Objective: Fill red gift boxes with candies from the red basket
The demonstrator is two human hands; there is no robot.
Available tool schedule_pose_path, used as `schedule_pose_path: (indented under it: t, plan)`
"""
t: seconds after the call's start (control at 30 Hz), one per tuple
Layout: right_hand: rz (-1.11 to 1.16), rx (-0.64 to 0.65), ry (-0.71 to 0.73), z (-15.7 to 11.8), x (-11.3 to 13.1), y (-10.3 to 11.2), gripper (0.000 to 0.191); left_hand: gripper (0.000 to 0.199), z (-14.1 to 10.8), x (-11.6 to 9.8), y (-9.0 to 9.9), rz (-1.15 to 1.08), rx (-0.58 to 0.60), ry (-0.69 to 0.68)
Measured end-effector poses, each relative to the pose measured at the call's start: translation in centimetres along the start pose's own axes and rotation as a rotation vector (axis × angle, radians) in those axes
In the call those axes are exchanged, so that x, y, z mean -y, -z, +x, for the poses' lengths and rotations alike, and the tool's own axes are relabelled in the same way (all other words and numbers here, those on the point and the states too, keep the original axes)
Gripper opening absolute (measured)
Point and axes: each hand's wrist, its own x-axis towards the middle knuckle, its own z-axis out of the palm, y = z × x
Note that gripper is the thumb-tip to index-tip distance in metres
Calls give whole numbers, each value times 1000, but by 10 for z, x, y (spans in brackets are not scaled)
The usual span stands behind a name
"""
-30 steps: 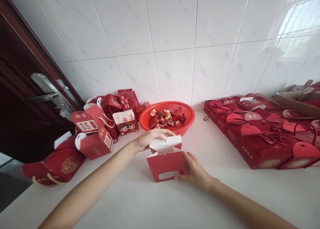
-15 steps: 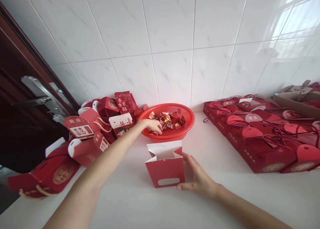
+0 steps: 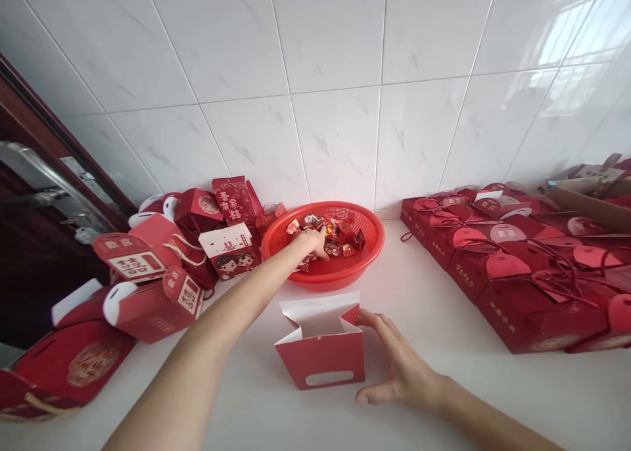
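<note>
A red plastic basket [image 3: 355,273] stands against the wall with wrapped candies [image 3: 338,237] inside. Over its left half reaches my left hand [image 3: 313,242], its thumb and a finger apart at the candies; its other fingertips are hidden. In front of the basket a red paper gift box [image 3: 323,356] stands upright, its white-lined top unfolded and a pale oval on its near side. My right hand [image 3: 401,365] is beside that box. Its fingers reach the box's upper right edge, while the thumb is spread away near the lower corner.
Red gift boxes [image 3: 158,300] with rope handles crowd the left side near a dark door [image 3: 29,247]. Closed red boxes [image 3: 493,273] with cords stand in rows at right. A cardboard box [image 3: 586,204] sits beyond them. The tiled wall [image 3: 340,135] bounds the white surface.
My left hand has gone a little deeper into the candies. My right thumb has come away from the gift box. The view has shifted slightly.
</note>
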Motion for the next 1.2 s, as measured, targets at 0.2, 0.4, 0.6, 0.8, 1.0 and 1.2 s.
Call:
schedule_pose_path:
  t: [0.2, 0.4, 0.6, 0.8, 1.0, 1.2]
  plan:
    - [29, 8, -1, -2, -1, -1, 120, 133, 10, 7, -4, -109, 92, -95]
    - [34, 14, 45, -1, -2, -1, 114, 92, -6, 27, -7, -138, 90, -282]
    - [45, -6, 105, -1, -3, 2, 118, 41, -18, 45, -3, -366, 212, -496]
    - [69, -44, 197, -2, -2, 5, 106, 36, -10, 48, -5, -216, -40, -312]
    - [89, -64, 172, -4, 2, 9, 72, 71, 14, 44, -12, -144, -38, -182]
    - [76, -43, 55, -6, 5, 9, 62, 107, 29, 42, -17, -188, -15, -143]
